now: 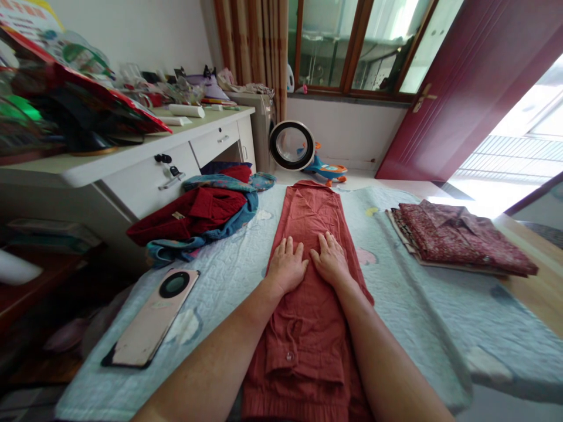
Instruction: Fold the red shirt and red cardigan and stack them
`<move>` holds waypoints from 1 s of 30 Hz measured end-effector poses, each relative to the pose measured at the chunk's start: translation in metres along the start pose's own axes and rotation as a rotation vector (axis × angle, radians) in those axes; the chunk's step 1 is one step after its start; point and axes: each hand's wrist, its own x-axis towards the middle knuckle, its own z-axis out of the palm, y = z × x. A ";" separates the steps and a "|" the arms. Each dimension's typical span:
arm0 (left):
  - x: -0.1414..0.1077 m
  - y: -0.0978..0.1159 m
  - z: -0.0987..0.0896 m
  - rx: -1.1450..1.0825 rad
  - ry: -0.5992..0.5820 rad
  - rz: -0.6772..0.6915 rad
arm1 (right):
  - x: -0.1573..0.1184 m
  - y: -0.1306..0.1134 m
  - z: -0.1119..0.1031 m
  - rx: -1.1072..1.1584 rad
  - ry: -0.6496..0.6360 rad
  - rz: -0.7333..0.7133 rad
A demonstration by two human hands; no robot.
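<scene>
A rust-red shirt (308, 211) lies lengthwise in front of me, folded into a long narrow strip. Its collar is at the far end, and a buttoned cuff (303, 360) lies on top near me. Flat on the middle of the cloth rests my left hand (287, 266), fingers stretched forward. Beside it my right hand (331, 259) also presses flat on the shirt, fingers spread. Neither hand grips anything. Under the shirt is a pale blue quilted cover (220, 287).
Left of the shirt lie a phone (153, 319) and a heap of red and blue clothes (202, 211). Folded patterned clothes (461, 237) are stacked at the right. A white desk (158, 176) borders the left side; a red door (431, 88) stands at the back right.
</scene>
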 end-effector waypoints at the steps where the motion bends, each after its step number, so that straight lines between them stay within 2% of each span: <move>1: 0.000 0.000 0.000 0.002 -0.002 0.000 | 0.000 -0.001 -0.001 -0.015 -0.018 0.020; 7: 0.000 -0.002 0.003 0.007 0.032 0.024 | -0.005 -0.005 -0.005 -0.076 -0.001 0.063; 10: 0.006 -0.005 -0.003 -0.011 0.029 0.040 | -0.009 -0.004 -0.004 -0.088 -0.001 0.068; 13: 0.025 -0.004 -0.013 -0.068 0.068 0.112 | -0.011 -0.002 -0.002 -0.100 -0.011 0.060; 16: 0.055 0.006 -0.019 -0.154 0.140 0.243 | -0.011 -0.001 0.000 -0.105 -0.028 0.060; 19: 0.086 0.018 -0.017 -0.206 0.077 0.350 | -0.011 0.000 0.000 -0.103 -0.029 0.057; 22: 0.107 0.025 -0.008 -0.212 -0.011 0.386 | -0.012 0.000 -0.001 -0.099 -0.017 0.053; 26: 0.115 0.024 0.003 -0.190 -0.030 0.378 | -0.014 -0.001 -0.003 -0.080 -0.001 0.047; 30: 0.118 0.019 0.006 -0.159 -0.055 0.357 | -0.014 -0.002 -0.002 -0.053 0.000 0.059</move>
